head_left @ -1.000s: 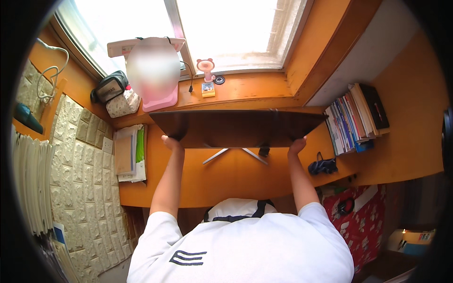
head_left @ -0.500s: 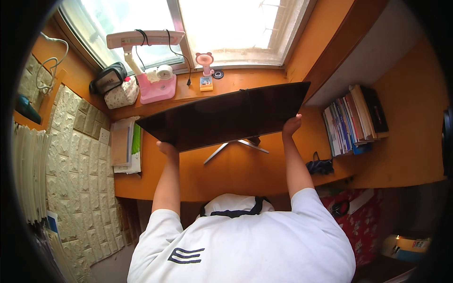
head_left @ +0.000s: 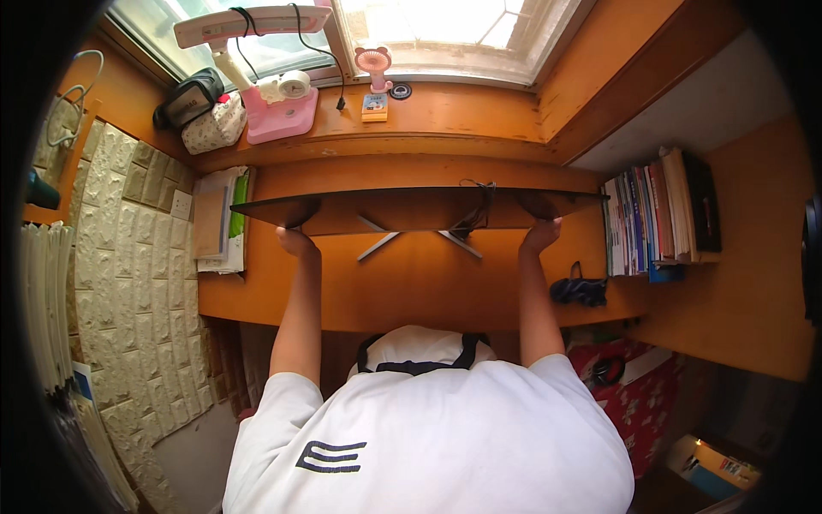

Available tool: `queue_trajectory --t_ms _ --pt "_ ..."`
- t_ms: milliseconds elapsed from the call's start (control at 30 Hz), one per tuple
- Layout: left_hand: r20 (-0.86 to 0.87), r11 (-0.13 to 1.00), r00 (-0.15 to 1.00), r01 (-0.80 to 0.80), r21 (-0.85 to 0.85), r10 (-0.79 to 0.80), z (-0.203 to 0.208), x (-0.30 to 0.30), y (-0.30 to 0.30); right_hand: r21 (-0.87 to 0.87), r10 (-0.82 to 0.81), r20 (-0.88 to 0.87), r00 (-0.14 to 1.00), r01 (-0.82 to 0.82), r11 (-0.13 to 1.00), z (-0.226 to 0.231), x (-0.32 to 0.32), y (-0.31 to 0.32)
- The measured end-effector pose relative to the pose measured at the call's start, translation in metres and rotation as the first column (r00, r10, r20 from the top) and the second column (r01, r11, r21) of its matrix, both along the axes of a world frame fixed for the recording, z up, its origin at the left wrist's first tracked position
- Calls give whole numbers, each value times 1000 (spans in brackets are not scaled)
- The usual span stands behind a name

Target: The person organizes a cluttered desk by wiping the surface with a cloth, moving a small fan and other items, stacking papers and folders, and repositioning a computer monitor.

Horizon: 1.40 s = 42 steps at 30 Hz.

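Note:
A wide, dark flat-screen monitor [head_left: 411, 207] stretches across the desk, nearly level from side to side. My left hand [head_left: 296, 241] grips its lower edge near the left end. Near the right end, my right hand [head_left: 540, 234] holds the same edge. Most of my fingers are hidden at the screen. Silver splayed stand legs [head_left: 378, 246] show below the monitor, and a dark cable [head_left: 481, 210] hangs at the right of its middle. Whether the legs bear the screen's weight I cannot tell.
Upright books [head_left: 655, 214] stand right of the monitor, with a dark cloth item [head_left: 580, 286] in front. Papers and folders [head_left: 224, 221] lie at the left. A pink desk lamp [head_left: 281, 116] and small pink fan [head_left: 374, 64] stand on the windowsill [head_left: 471, 116].
The monitor has turned from a slant, right end farther back, to nearly level. Its right end has come nearer, and both hands have moved with it. The view has shifted slightly.

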State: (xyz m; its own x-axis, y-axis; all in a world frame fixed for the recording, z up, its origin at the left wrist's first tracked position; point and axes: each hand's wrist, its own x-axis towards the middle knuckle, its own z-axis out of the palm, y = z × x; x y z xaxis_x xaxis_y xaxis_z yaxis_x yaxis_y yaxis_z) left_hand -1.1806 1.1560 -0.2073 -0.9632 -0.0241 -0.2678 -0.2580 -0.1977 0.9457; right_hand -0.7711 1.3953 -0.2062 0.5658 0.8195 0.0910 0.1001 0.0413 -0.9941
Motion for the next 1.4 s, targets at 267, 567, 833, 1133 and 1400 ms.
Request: queue_trajectory --t_ms 267,567,833,1133,1400 --pt "-103 134 607 6 -991 -788 -82 120 -27 539 274 618 737 -651 534 228 -20 -71" --pt "60 -74 321 -31 -997 -945 -114 156 11 -207 178 972 -155 -923 325 251 -114 -59" --pt "82 -84 322 8 -996 -943 -100 158 10 -208 216 966 -143 -925 317 247 -134 -31" --pt "32 -24 308 28 -999 -951 -101 157 10 -279 264 944 -199 -908 314 256 -156 -15" --pt "53 -42 298 43 -998 -953 -92 156 10 -394 384 885 -262 -861 322 265 -165 -5"
